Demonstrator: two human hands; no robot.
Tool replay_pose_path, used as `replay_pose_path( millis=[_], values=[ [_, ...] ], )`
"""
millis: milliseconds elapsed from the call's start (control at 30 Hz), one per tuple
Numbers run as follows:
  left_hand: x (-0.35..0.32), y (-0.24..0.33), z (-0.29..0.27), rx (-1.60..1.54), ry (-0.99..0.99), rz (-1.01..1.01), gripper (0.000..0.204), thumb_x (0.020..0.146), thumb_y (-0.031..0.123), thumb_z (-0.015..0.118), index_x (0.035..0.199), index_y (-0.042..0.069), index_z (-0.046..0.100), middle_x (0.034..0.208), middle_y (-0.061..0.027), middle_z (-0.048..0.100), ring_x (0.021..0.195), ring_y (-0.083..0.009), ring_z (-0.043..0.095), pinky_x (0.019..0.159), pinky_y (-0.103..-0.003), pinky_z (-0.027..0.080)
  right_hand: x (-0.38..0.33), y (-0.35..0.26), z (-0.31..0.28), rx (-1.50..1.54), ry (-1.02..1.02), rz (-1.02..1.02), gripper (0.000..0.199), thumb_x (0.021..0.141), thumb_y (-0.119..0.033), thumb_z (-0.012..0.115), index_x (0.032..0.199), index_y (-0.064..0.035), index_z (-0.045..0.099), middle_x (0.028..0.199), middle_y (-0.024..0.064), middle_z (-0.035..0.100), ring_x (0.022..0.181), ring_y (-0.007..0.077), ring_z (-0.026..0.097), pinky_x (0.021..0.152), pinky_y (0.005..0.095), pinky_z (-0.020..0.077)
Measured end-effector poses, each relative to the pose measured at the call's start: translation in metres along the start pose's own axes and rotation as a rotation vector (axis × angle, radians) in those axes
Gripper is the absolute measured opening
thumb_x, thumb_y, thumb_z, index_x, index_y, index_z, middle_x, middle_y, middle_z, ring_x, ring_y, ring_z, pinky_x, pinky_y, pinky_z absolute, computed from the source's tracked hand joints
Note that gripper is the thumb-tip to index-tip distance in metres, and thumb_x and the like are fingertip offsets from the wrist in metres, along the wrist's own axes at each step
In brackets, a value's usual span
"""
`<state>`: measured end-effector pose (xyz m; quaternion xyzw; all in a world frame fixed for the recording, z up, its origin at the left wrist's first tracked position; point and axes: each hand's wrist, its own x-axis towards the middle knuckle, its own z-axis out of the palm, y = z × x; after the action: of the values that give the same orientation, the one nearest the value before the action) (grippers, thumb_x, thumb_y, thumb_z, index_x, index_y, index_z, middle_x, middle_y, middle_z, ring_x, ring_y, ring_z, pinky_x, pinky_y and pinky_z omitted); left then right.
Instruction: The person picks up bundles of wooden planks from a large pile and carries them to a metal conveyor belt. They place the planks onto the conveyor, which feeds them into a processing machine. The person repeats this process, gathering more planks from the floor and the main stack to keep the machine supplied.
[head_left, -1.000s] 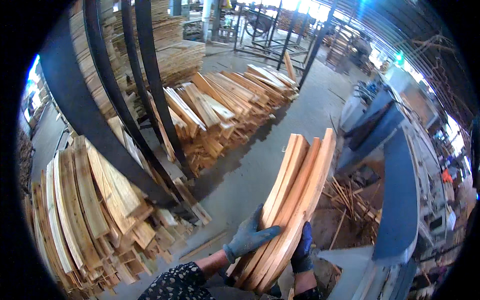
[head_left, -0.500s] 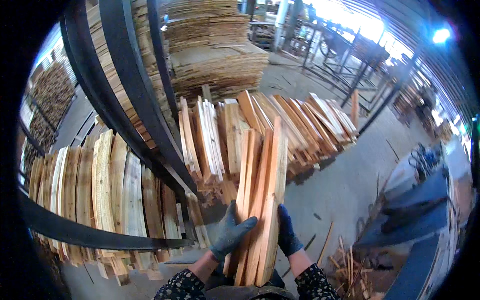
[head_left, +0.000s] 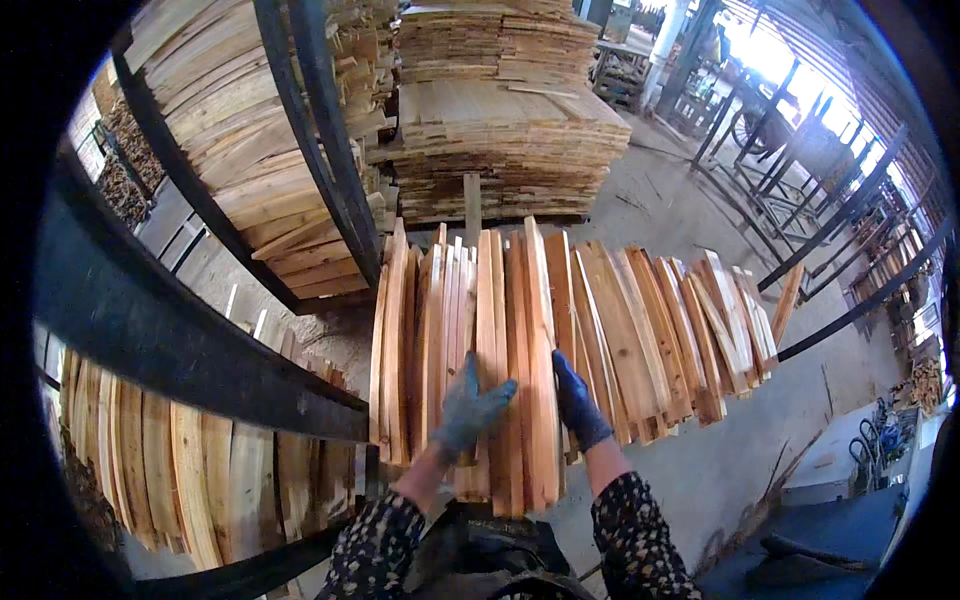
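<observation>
A bundle of several reddish-brown wooden planks (head_left: 516, 400) is clasped between my gloved hands. My left hand (head_left: 470, 405) presses its left side, with the thumb across the top. My right hand (head_left: 580, 402) lies along the right side, fingers pointing away from me. The bundle's far part overlaps a row of similar planks (head_left: 630, 340) piled ahead of me. Whether it rests on that pile or hangs just over it, I cannot tell. The palms are hidden against the wood.
Dark metal frame bars (head_left: 200, 310) cross close by on the left. More upright planks (head_left: 190, 470) stand at the lower left. A tall stack of boards (head_left: 500, 140) is behind the pile. At the lower right lies a dark blue sheet-like surface (head_left: 830, 540), with metal frames (head_left: 780, 160) farther back.
Both hands have carried the plank bundle forward, from near my body to over the row of planks. The view has shifted closer to the pile and the metal bars.
</observation>
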<state>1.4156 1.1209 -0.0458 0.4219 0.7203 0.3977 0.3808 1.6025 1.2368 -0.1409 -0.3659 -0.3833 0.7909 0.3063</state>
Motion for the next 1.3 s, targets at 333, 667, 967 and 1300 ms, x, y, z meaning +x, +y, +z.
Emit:
replay_pose_path(
  millis=[333,667,967,1300],
  values=[
    [-0.022,-0.057,0.032,0.444,0.105,0.105,0.077,0.081,0.048,0.064,0.135,-0.002,0.042,0.143,-0.0277,0.035,0.133,-0.0432,0.033,0.108,-0.048,0.030,0.003,0.039,-0.023,-1.250,0.193,-0.292,0.087,0.084,-0.048,0.062,0.146,-0.0018,0.023,0.148,0.0263,0.026,0.139,0.0409,0.021,0.112,0.0482,0.0208],
    [-0.216,-0.098,0.095,0.076,0.230,-0.337,0.065,0.084,0.046,0.061,0.132,0.006,0.046,0.127,-0.0230,0.053,0.109,-0.0416,0.055,0.094,-0.045,0.045,0.034,0.034,-0.114,-1.013,-0.024,-0.402,0.045,0.095,-0.023,0.052,0.129,0.0056,0.042,0.117,0.0197,0.057,0.110,0.0300,0.054,0.092,0.0372,0.0435],
    [-0.345,-0.184,0.134,-0.345,0.468,-0.769,0.070,0.077,0.066,0.059,0.109,0.004,0.066,0.107,-0.0183,0.067,0.100,-0.0326,0.063,0.087,-0.038,0.048,0.025,-0.015,-0.063,-1.417,0.046,0.009,0.034,0.088,-0.029,0.058,0.102,0.0020,0.055,0.087,0.0186,0.060,0.081,0.0296,0.060,0.072,0.0408,0.0480],
    [-0.529,-0.301,0.123,-0.312,0.716,-0.739,0.049,0.084,0.046,0.063,0.109,0.003,0.066,0.104,-0.0153,0.069,0.097,-0.0290,0.065,0.086,-0.037,0.049,-0.129,0.054,-0.029,-1.059,0.233,0.018,0.025,0.087,-0.021,0.062,0.101,-0.0007,0.059,0.088,0.0126,0.063,0.079,0.0228,0.062,0.070,0.0357,0.0508]
  ],
)
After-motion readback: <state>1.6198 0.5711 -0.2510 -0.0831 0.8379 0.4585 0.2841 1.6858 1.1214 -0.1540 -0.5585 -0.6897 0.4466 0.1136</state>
